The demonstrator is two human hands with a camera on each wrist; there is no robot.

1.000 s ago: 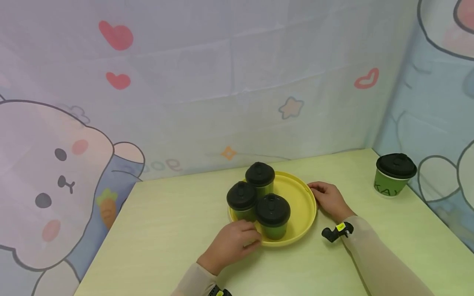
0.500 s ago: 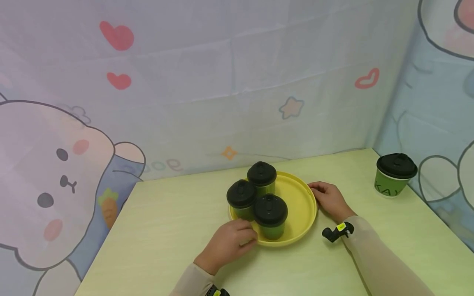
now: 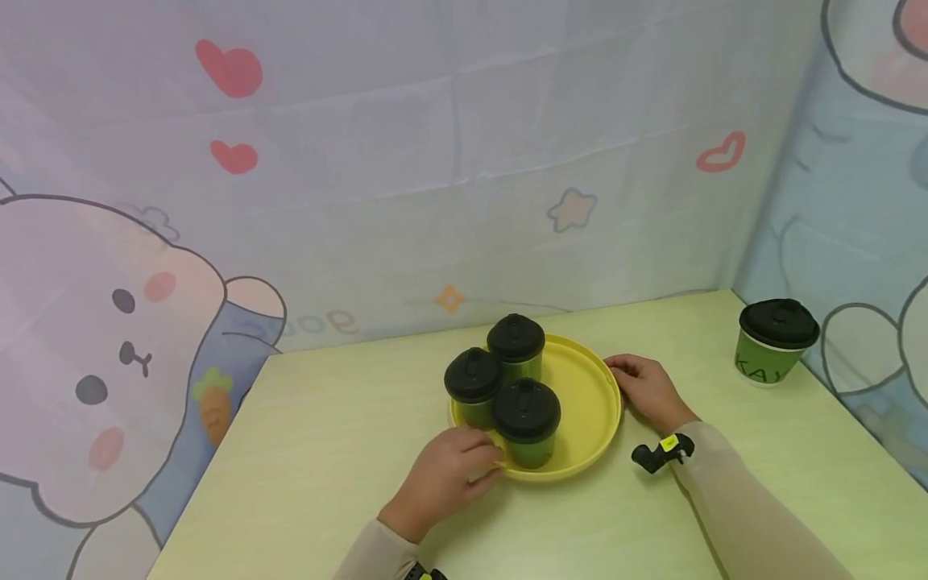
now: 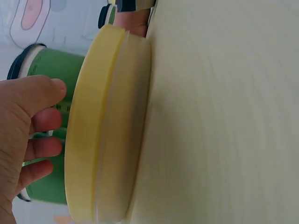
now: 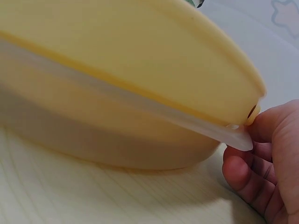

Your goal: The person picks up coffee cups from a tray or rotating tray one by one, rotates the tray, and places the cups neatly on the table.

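A round yellow tray [image 3: 586, 395] carries three green paper cups with black lids, grouped on its left: a front cup [image 3: 527, 423], a left cup [image 3: 474, 387] and a back cup [image 3: 516, 346]. My left hand [image 3: 445, 482] is at the tray's front-left rim, thumb and fingers loosely bent beside the cups. In the left wrist view its fingertips [image 4: 46, 146] overlap the green cup walls, above the tray's yellow side. My right hand [image 3: 648, 395] pinches the tray's right edge; the right wrist view shows the thumb on top and fingers beneath a pale lip [image 5: 238, 139].
Another green cup with a black lid [image 3: 776, 342] stands apart near the table's right edge. A printed cloth [image 3: 406, 161] hangs behind the pale yellow table [image 3: 312, 451], and a second cloth borders the right side.
The front cup has shifted slightly left, the left cup slightly back, and the back cup slightly right. My left hand has drawn a little left. The right hand stays at the tray's edge.
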